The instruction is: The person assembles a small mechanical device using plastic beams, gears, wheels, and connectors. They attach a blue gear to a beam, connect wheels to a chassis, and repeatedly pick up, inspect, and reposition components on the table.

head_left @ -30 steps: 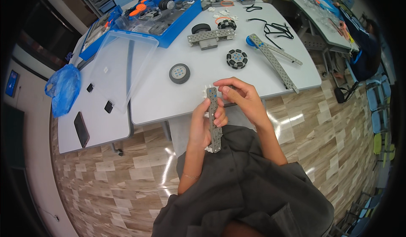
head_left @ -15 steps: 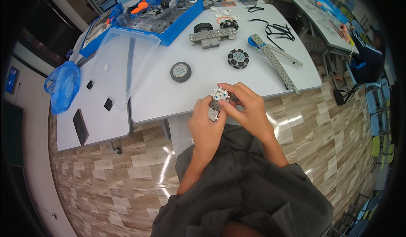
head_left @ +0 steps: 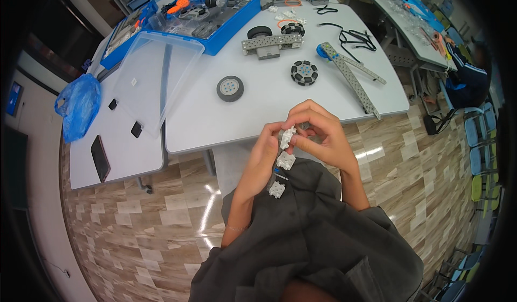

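Note:
Just off the table's near edge, my two hands meet over my lap. Between my left hand [head_left: 263, 159] and my right hand [head_left: 319, 135], the fingers of both are closed on a small white plastic connector [head_left: 288, 138]. Below it, beside the left palm, show a second white connector [head_left: 285, 161] and a third white connector [head_left: 277, 189], with a grey and blue bit between them. Whether these are joined into one piece is hidden by the left hand. On the table ahead lie a grey wheel [head_left: 230, 88] and a black-rollered omni wheel [head_left: 304, 73].
Farther back stands a grey beam assembly with wheels [head_left: 272, 43]. Right of it lie hinged grey beams [head_left: 353, 78] and black cables [head_left: 353, 39]. A blue parts box [head_left: 229, 32], a clear lid [head_left: 156, 81], a blue bag [head_left: 79, 107] and a phone [head_left: 100, 158] are at left.
The held piece has been turned, so more white connectors show below the fingers. My right hand has shifted slightly right; the left has tilted. Things on the table have stayed put.

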Demonstrator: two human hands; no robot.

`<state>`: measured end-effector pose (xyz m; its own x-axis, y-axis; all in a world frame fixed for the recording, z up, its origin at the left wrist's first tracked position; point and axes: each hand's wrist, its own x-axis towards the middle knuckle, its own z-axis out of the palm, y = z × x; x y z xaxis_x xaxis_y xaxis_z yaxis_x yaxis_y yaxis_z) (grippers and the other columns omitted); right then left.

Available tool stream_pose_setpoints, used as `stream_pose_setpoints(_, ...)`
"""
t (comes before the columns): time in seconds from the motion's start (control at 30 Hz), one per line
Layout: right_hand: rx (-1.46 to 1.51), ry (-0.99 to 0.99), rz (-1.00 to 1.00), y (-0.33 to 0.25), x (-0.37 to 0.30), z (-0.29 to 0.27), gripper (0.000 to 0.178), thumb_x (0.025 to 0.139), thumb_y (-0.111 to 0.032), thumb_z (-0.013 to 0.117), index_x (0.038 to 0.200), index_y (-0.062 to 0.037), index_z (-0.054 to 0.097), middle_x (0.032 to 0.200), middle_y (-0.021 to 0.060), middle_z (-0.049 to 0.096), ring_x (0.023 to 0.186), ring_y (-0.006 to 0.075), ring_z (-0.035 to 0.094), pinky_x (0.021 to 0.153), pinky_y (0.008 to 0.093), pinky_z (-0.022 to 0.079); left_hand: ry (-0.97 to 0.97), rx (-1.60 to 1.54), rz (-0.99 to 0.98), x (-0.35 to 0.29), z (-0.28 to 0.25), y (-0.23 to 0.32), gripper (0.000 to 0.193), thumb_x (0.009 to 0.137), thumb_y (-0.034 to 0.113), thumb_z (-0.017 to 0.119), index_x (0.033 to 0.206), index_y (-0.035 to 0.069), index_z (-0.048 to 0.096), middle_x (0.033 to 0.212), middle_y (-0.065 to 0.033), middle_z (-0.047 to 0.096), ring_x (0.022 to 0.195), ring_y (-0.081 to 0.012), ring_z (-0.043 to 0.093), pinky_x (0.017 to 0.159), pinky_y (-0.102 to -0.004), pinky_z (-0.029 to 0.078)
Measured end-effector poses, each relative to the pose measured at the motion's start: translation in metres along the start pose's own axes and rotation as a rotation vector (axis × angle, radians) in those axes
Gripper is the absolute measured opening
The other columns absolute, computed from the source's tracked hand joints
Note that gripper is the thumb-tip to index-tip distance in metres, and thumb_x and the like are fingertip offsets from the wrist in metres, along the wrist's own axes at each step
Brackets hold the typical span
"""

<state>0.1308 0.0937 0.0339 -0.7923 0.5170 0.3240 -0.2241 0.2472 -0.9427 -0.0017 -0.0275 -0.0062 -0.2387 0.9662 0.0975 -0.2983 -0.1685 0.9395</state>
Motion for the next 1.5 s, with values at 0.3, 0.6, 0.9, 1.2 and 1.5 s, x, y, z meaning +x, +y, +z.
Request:
stream_pose_setpoints(0.3,-0.445,-0.149,-0.183,-0.013,0.005,0.0,0.036,0.074,-0.008,0.083,0.101,-0.004,0.059,0.101,0.0073,0.057,0.083,0.0258,0.062,0.069,0.0349,0.051,0.175,0.346,-0.037,-0.013,0.006,-0.003,0.053,0.111,0.042,0.031,0.099,0.0,0.061,0.085,-0.0045,0.056,0.082,-0.0119,0.05,0.075,-0.0281,0.042)
stream_pose_setpoints(0.6,-0.533,-0.343,-0.071,0.039,-0.002,-0.001,0.035,0.078,-0.014,0.081,0.091,-0.0047,0.05,0.088,0.0097,0.055,0.074,0.0323,0.06,0.065,0.0397,0.048,0.321,0.065,-0.227,-0.021,-0.007,-0.06,0.058,0.109,0.052,0.03,0.089,0.005,0.056,0.077,-0.0009,0.052,0.059,-0.0056,0.043,0.052,-0.0226,0.035)
stream_pose_setpoints(0.9,0.358,0.006,0.377,0.075,-0.047,0.014,0.024,0.088,-0.011,0.076,0.089,-0.0084,0.053,0.079,-0.0002,0.054,0.064,0.0093,0.051,0.056,0.0256,0.039,0.161,-0.396,-0.272,-0.023,-0.027,-0.058,0.058,0.108,0.058,0.027,0.086,0.008,0.048,0.076,0.0005,0.046,0.052,-0.0055,0.033,0.048,-0.0222,0.027)
stream_pose_setpoints(1.2,1.077,0.057,0.515,0.069,-0.034,0.016,0.017,0.1,-0.016,0.058,0.109,-0.0027,0.059,0.089,0.0033,0.055,0.064,0.0069,0.041,0.057,0.0225,0.033,0.143,-0.463,-0.182,-0.009,-0.029,-0.029,0.056,0.108,0.055,0.027,0.09,0.007,0.049,0.078,-0.0016,0.046,0.053,-0.007,0.037,0.048,-0.0226,0.031)
stream_pose_setpoints(1.5,-0.212,0.185,-0.082,0.035,-0.008,0.035,0.012,0.083,-0.004,0.075,0.095,0.0003,0.072,0.087,0.0063,0.068,0.077,0.0125,0.065,0.066,0.0261,0.05,0.335,0.101,-0.169,-0.011,-0.003,-0.009,0.051,0.11,0.048,0.034,0.101,0.004,0.058,0.088,-0.0015,0.057,0.074,-0.0077,0.054,0.06,-0.0242,0.047)
